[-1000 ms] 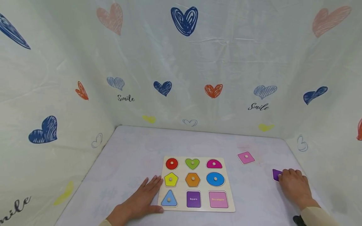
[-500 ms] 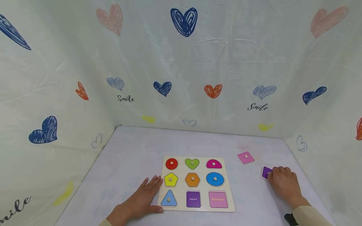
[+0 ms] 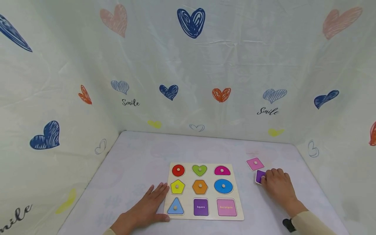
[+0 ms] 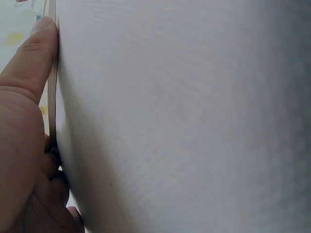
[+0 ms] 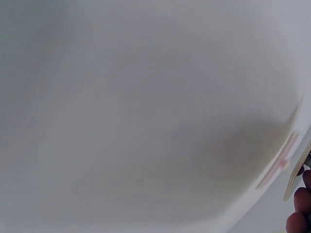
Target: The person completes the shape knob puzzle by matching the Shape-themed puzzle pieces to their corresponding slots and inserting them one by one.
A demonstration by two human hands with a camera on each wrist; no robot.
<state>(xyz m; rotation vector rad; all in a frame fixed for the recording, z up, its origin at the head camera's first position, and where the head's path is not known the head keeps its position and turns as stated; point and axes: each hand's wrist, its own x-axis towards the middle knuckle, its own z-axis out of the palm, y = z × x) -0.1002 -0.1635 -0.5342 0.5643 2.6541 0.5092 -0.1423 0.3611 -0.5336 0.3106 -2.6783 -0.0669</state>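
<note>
My left hand [image 3: 145, 207] rests with straight fingers against the left edge of a wooden shape-puzzle board [image 3: 189, 209]; the left wrist view has its thumb [image 4: 34, 58] along the board's thin edge. On the right, my right hand [image 3: 280, 187] holds a purple square puzzle piece [image 3: 259, 176] between thumb and fingers, which hide part of it. The right wrist view has this piece [image 5: 296, 172] edge-on at the fingertips, raised off the table. Just behind it in the head view, a pink puzzle piece [image 3: 252, 165] with a knob lies on the table.
Several knobbed shapes sit in the board, among them a blue oval [image 3: 218, 186]. Two front recesses show printed bases, a purple one [image 3: 201, 212] marked Square and a pink one [image 3: 226, 212] marked Rectangular. A heart-print curtain [image 3: 188, 65] surrounds the white table [image 3: 141, 153].
My right hand has moved left across the table with the purple square piece, from the right edge to beside the pink piece. The left hand and the board have stayed put.
</note>
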